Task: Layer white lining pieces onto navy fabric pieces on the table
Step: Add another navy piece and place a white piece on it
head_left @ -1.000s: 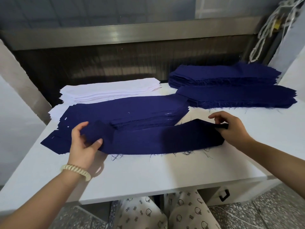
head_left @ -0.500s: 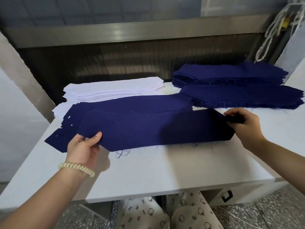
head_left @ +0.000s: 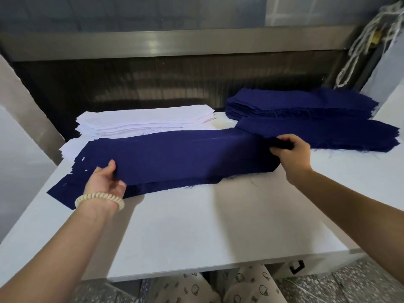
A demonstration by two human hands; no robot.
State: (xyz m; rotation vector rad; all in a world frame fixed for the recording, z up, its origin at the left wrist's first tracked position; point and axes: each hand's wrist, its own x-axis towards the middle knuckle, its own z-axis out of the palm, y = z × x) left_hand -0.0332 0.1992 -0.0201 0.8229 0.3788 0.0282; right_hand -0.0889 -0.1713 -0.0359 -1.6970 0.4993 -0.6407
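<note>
A long navy fabric piece is stretched flat between my hands above a fanned pile of navy pieces at the table's left middle. My left hand pinches its left end, thumb on top. My right hand grips its right end, bunched in the fingers. A stack of white lining pieces lies just behind, and more white pieces show under the pile's left edge.
Two more navy stacks lie at the back right: a thick navy stack and a flatter navy stack in front of it. The white table has bare surface near me. A dark wall panel stands behind; cords hang at the upper right.
Both hands have carried the navy piece away from me, from the table's front area up over the fanned navy pile, and pulled it flatter.
</note>
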